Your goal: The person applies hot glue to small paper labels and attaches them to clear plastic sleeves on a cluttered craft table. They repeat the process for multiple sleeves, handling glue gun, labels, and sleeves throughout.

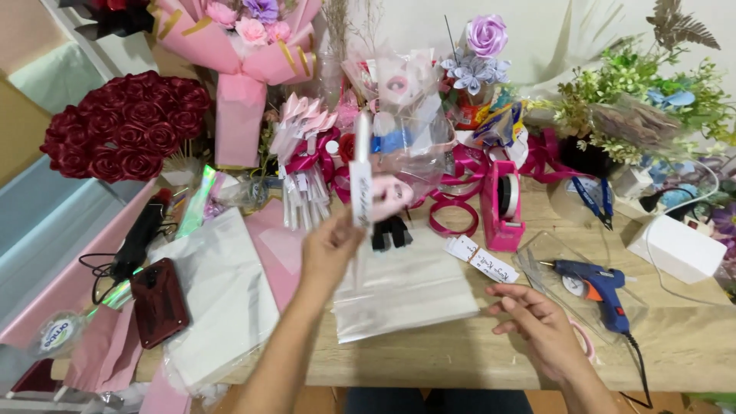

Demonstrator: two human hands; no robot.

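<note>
My left hand (pixel 331 249) is raised above the wooden table (pixel 460 349) and grips a narrow white stick-like strip with writing on it (pixel 360 172), held upright. Behind it a clear plastic wrap with a pink ribbon flower (pixel 399 192) blurs. My right hand (pixel 533 318) rests on the table with fingers loosely apart, holding nothing, just left of a blue glue gun (pixel 594 287). A stack of clear plastic sheets (pixel 406 295) lies between the hands. A small white paper label (pixel 481 259) lies near the right hand.
A pink tape dispenser (pixel 502 207), magenta ribbons (pixel 460 188), a red rose bouquet (pixel 126 126), a pink wrapped bouquet (pixel 245 54), white paper sheets (pixel 218 295), a dark red case (pixel 157 303), a white box (pixel 675 249), scissors (pixel 594 199) and green foliage (pixel 636 100) crowd the table.
</note>
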